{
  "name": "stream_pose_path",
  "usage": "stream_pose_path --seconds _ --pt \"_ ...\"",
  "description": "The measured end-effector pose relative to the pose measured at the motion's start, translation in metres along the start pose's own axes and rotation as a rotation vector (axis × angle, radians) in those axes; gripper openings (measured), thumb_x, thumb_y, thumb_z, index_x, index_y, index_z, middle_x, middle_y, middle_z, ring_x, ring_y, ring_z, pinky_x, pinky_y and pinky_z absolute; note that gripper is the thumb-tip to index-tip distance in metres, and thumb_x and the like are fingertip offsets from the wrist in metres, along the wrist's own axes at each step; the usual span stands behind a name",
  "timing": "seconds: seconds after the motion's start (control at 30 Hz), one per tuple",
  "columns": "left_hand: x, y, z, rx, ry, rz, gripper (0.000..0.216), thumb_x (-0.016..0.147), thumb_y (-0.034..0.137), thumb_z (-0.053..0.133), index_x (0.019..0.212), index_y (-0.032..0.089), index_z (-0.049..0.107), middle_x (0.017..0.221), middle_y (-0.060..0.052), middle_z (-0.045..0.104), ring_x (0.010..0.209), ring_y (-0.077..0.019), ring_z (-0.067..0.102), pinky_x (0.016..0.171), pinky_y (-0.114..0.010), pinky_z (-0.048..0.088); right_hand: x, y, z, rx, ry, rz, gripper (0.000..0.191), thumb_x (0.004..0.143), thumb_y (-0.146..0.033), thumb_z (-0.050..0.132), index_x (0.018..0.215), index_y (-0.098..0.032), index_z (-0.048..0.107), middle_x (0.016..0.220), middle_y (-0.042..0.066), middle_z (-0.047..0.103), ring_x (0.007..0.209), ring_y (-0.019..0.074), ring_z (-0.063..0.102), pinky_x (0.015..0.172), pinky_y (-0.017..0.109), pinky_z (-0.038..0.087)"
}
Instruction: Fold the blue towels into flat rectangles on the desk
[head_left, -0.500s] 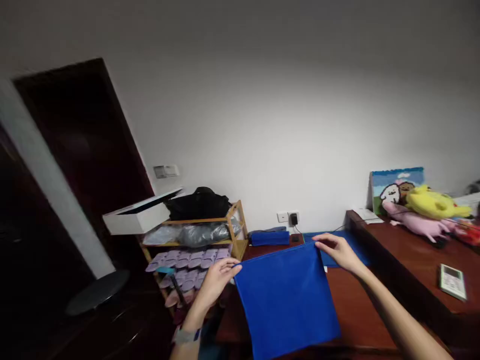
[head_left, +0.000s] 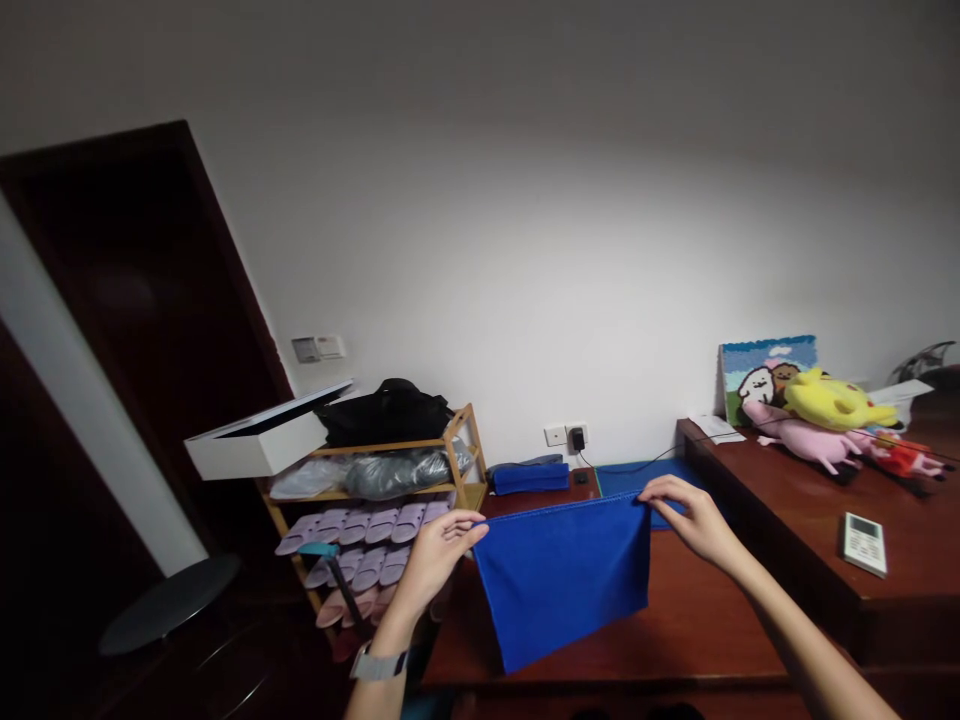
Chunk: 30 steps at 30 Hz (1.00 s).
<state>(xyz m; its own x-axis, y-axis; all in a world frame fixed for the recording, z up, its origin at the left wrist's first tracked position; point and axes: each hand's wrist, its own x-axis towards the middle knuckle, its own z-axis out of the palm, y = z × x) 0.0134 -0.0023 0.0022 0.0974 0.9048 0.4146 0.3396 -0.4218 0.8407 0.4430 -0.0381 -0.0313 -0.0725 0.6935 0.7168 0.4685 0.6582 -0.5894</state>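
A blue cloth (head_left: pixel 566 575) hangs stretched between my hands above the reddish-brown table (head_left: pixel 712 620). My left hand (head_left: pixel 442 550) pinches its upper left corner, and a watch with a grey band is on that wrist. At the upper right corner, the fingers of my right hand (head_left: pixel 690 515) are closed on the edge. The cloth's lower edge hangs loose and slants, lower at the left. Beyond it, a flat blue mat (head_left: pixel 675 472) and a folded blue bundle (head_left: pixel 530 475) lie at the back of the table.
A wooden rack (head_left: pixel 469 440) with slippers (head_left: pixel 375 525), a black bag (head_left: pixel 390 412) and a white box (head_left: pixel 262 440) stands left. Plush toys (head_left: pixel 832 405) and a white remote-like device (head_left: pixel 864 543) lie on the raised surface to the right. A plugged adapter (head_left: pixel 577 438) trails a cable.
The cloth's lower edge has swung up and away, so less of its height shows. Both hands still grip its upper corners. The view has shifted slightly to the right.
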Motion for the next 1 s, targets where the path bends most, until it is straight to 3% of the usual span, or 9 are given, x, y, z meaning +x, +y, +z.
stream_pose_path --seconds 0.33,0.57,0.73,0.87,1.0 --pt "0.002 -0.004 0.003 0.011 0.002 0.022 0.035 0.073 0.051 0.083 0.09 0.021 0.081 0.09 -0.008 0.083 0.085 -0.0255 0.078 0.078 -0.034 0.063 -0.013 -0.006 -0.001 -0.073 -0.043 0.0 0.026 0.102 -0.037 0.053 0.101 -0.028 0.077 0.103 0.007 0.073 0.098 0.0212 0.07 0.089 0.034 0.057" --pt "-0.003 -0.002 0.01 -0.016 0.003 0.002 0.034 0.074 0.05 0.082 0.091 0.02 0.08 0.09 -0.008 0.083 0.083 -0.0247 0.078 0.076 -0.033 0.063 -0.019 -0.01 -0.005 -0.098 -0.051 0.026 0.029 0.101 -0.038 0.051 0.101 -0.028 0.078 0.103 0.007 0.072 0.099 0.0216 0.07 0.092 0.035 0.057" --pt "-0.007 -0.001 0.016 -0.003 0.026 0.008 0.034 0.075 0.052 0.081 0.09 0.021 0.08 0.091 -0.008 0.083 0.084 -0.0255 0.078 0.076 -0.034 0.063 -0.025 -0.014 -0.008 -0.089 -0.082 0.068 0.031 0.102 -0.042 0.05 0.101 -0.028 0.078 0.105 0.008 0.071 0.1 0.0214 0.069 0.082 0.031 0.059" --pt "-0.015 0.003 0.017 0.057 0.029 0.031 0.031 0.078 0.051 0.078 0.088 0.022 0.08 0.092 -0.007 0.083 0.085 -0.0254 0.077 0.077 -0.033 0.063 -0.029 -0.018 -0.013 -0.137 -0.056 0.04 0.03 0.102 -0.041 0.05 0.101 -0.028 0.078 0.105 0.008 0.071 0.1 0.0206 0.069 0.092 0.034 0.057" --pt "-0.026 0.017 0.014 0.129 0.032 0.053 0.027 0.078 0.05 0.078 0.087 0.024 0.081 0.093 -0.006 0.083 0.09 -0.0265 0.077 0.083 -0.034 0.062 -0.036 -0.021 -0.022 -0.179 -0.02 0.023 0.029 0.102 -0.04 0.052 0.103 -0.029 0.078 0.106 0.008 0.072 0.1 0.0205 0.07 0.091 0.032 0.058"
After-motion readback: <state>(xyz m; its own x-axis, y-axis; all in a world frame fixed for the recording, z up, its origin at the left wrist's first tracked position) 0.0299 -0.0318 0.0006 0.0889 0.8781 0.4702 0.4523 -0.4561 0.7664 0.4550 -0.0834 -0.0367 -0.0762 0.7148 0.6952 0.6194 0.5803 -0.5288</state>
